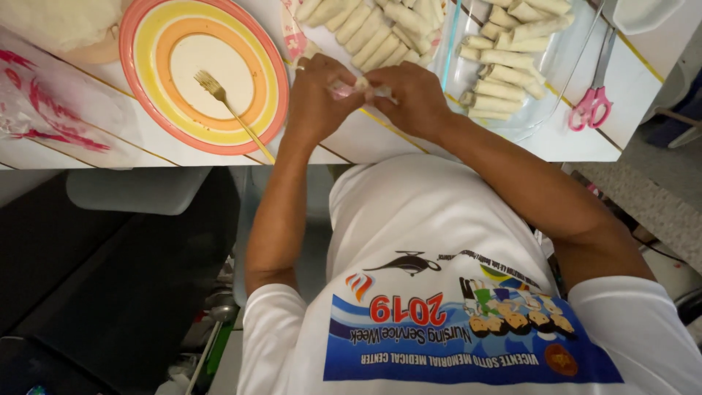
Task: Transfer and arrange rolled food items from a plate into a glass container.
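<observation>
Left hand (316, 93) and right hand (412, 95) are pinching a thin wrapper roll (358, 88) together; squeezing too hard is risking a tear, judging by its thinness.

Surface: white table (380, 143) with thin gold lines.
Left: striped plate (146, 66), a fork (234, 113) resting in it; plastic wrapper (51, 110) beside.
Middle: rolls on a tray (292, 33).
Right: clear glass dish (541, 110) of rolls, then pink scissors (594, 99).

The plate (146, 44) carries rings of red, orange and yellow around a cream middle — the fork (232, 110) is gold, the scissors (592, 106) pink-handled, the rolls (504, 73) pale.
</observation>
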